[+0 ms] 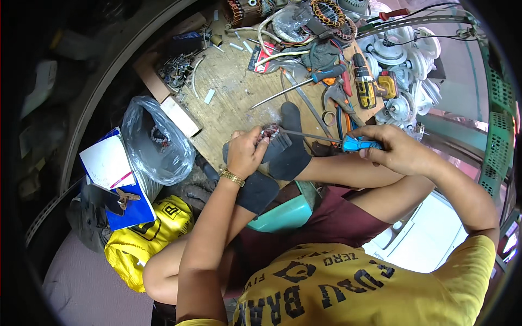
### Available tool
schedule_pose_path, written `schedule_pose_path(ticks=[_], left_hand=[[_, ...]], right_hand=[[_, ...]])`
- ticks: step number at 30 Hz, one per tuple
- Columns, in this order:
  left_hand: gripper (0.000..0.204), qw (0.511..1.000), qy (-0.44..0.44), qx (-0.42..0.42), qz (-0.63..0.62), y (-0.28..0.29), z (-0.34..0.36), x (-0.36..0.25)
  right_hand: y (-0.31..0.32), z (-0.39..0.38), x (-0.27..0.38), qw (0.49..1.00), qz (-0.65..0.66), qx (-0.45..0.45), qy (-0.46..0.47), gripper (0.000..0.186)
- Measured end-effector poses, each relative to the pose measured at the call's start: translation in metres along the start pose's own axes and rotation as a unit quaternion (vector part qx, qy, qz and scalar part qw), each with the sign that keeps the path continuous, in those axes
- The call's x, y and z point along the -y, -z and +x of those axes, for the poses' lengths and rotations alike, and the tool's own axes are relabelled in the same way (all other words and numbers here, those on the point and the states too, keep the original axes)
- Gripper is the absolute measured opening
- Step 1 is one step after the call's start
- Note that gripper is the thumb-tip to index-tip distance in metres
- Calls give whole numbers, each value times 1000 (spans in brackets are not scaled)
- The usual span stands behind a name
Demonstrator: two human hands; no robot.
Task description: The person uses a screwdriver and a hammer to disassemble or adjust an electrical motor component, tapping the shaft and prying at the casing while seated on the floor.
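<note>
My left hand (246,153) is closed on a small motor core (280,142), a grey metal block with reddish bits at its top end. It is held above my dark-socked feet. In my right hand (399,148) is the blue handle of a screwdriver (356,144). Its thin shaft points left, and the tip reaches the reddish end of the core; exact contact is too small to make out. Another screwdriver (296,87), long and blue-handled, lies on the wooden board (228,111) beyond my hands.
A yellow-black cordless drill (365,81), a hammer (338,100) and a tape roll (329,118) lie at right. Wound stators (328,13) and white plastic parts (399,51) crowd the back. Loose screws (179,68), a clear plastic bag (155,146) and a notebook (109,160) are leftward.
</note>
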State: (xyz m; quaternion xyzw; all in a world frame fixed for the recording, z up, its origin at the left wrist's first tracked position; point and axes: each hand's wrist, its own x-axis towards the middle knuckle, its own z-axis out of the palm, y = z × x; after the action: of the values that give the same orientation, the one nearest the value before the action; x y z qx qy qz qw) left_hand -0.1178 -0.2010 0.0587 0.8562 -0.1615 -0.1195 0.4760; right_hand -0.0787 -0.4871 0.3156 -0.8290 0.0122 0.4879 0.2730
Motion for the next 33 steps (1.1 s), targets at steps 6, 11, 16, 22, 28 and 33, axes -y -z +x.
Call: schedule_pose_path(ticks=[6, 11, 16, 22, 28, 33], left_hand=[[24, 1000, -14, -17, -13, -2, 0, -3], [24, 999, -20, -27, 1, 0, -1, -1], [24, 1000, -11, -14, -6, -3, 8, -3], [23, 1000, -13, 1, -13, -3, 3, 3], [23, 1000, -3, -18, 14, -5, 1, -3], [26, 998, 17, -40, 49, -11, -3, -13]], right_hand=[[1, 18, 2, 990, -113, -9, 80, 42], [17, 39, 34, 979, -190, 33, 60, 40], [20, 56, 74, 975, -195, 97, -49, 41], [5, 52, 66, 967, -239, 68, -62, 45], [-7, 45, 42, 988, -147, 33, -18, 43], [-43, 15, 11, 992, -113, -62, 16, 39]])
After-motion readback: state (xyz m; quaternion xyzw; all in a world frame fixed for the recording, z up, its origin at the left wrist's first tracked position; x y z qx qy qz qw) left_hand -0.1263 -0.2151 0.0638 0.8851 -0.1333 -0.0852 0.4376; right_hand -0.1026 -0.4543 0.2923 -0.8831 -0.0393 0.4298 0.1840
